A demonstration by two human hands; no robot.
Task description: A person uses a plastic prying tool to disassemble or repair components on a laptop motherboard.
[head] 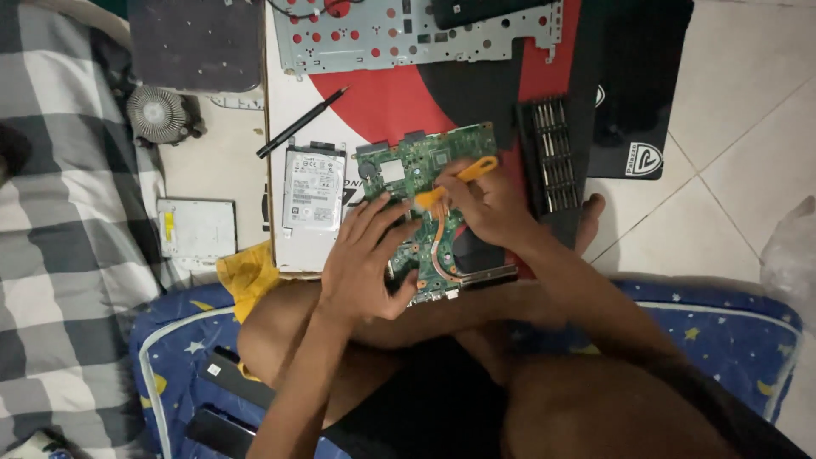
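The green circuit board point(422, 183) sits tipped on the crossed legs, the left hand point(361, 259) clamped on its near edge to steady it while the right hand point(486, 204) pinches an orange brush point(455, 180) against it, hard drive point(313, 189) and bit rack point(550, 155) alongside.

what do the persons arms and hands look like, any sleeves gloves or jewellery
Both arms are bare from the hands up to where they leave the picture, with no sleeves in view. The left hand and the right hand wear no gloves, and no rings, watch or bracelets show on the fingers or wrists. No marks or bandages can be made out.
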